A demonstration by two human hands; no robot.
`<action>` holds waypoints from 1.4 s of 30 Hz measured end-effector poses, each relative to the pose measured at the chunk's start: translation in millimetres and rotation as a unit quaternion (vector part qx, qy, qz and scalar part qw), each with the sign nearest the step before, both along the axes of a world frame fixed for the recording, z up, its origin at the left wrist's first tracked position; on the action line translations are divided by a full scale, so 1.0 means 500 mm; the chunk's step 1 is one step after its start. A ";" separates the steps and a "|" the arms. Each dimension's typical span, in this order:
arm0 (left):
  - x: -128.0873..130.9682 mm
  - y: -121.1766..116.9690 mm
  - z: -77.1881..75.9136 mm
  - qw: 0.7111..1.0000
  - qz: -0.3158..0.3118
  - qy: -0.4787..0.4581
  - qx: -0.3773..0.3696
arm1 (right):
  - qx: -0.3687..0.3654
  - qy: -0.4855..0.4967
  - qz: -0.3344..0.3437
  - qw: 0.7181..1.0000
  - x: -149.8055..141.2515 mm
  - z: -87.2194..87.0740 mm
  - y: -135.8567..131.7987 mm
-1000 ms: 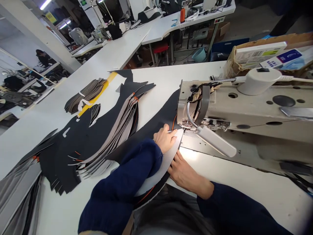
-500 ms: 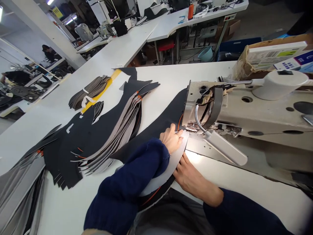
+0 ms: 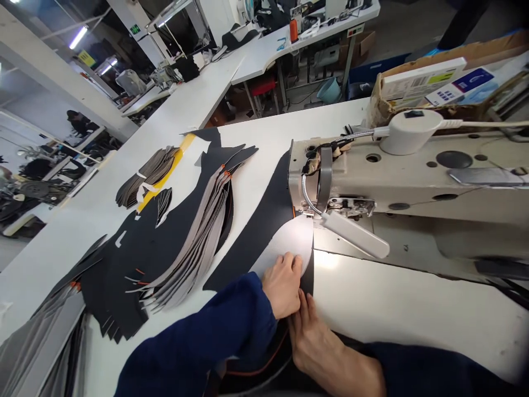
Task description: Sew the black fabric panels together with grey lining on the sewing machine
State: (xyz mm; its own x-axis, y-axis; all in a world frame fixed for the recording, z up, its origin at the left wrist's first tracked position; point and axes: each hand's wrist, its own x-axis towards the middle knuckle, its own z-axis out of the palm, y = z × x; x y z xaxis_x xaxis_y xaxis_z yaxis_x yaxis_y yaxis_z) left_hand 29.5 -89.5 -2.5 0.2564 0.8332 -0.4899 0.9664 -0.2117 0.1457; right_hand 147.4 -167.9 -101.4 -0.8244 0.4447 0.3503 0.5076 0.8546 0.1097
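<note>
Under the left hand [image 3: 281, 284] lies the light grey fabric panel [image 3: 285, 242], its narrow end running ahead to the presser foot [image 3: 306, 214] and its curved edge over a black panel [image 3: 260, 220]. From where I stand, the left hand's fingers are bent, close together and pressed onto the grey; whether the thumb pinches I cannot tell. Just beside them, nearer the body, the right hand [image 3: 316, 339] reaches in with its fingers together at the black edge, its grip hidden.

If the two hands pull unevenly, the layers could creep apart or pucker on that curve. The dark folds below the hands could drag too, swinging the panel askew.

Ahead and right of both hands stands the sewing machine [image 3: 397, 193], its lamp [image 3: 355, 234] low over the tabletop [image 3: 380, 303]. Left of the left hand, fanned grey strips [image 3: 202, 237] lie near the black panel; carelessly nudged, they might slide out of order.
</note>
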 end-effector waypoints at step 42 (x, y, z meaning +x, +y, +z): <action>0.000 0.130 -0.009 0.993 -0.098 0.051 0.050 | 0.003 -0.111 -0.023 0.994 -0.034 0.064 0.152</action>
State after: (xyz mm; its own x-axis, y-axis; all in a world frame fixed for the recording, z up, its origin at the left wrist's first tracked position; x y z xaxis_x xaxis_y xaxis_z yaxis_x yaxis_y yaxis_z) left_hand 29.6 -24.7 -6.9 0.3713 0.8183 -0.4388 0.9142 -0.4047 0.0188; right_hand 130.4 -91.8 -69.6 -0.8599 0.4831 0.1647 0.5097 0.8297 0.2276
